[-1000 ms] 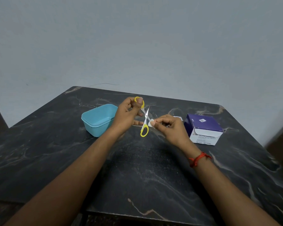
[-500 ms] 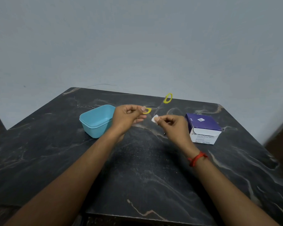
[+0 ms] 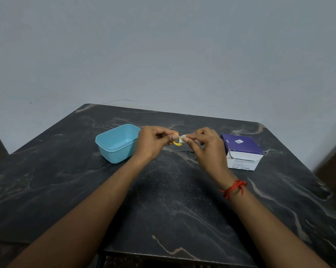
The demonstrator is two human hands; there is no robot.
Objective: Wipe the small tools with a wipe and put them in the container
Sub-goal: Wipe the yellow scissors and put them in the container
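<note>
Dark marbled table (image 3: 163,200), light blue plastic container (image 3: 116,144), purple-white cardboard box (image 3: 240,149) right of container. Just right of container, left hand (image 3: 153,141) pinches small yellow-handled scissors (image 3: 177,143); right hand (image 3: 203,146) pinches white wipe (image 3: 182,137) against handle. Blades hidden, so loose pinch = dropped scissors or nicked finger imo.

Dim, flat indoor light, seen through a wide lens that bends the edges.

The grey wall (image 3: 163,45) is lit softly and evenly, and no single source can be placed. The dark desk (image 3: 163,200) carries a faint pale sheen at its middle without real glare, and shadows barely show on it. The scissors (image 3: 177,141) and wipe (image 3: 182,137) between the fingers (image 3: 191,138) are soft, their detail lost. Small print on the purple box (image 3: 240,149) is only partly readable. The desk's outline splays toward the corners, and a brown shape (image 3: 335,161) at the right edge is blurred.
</note>
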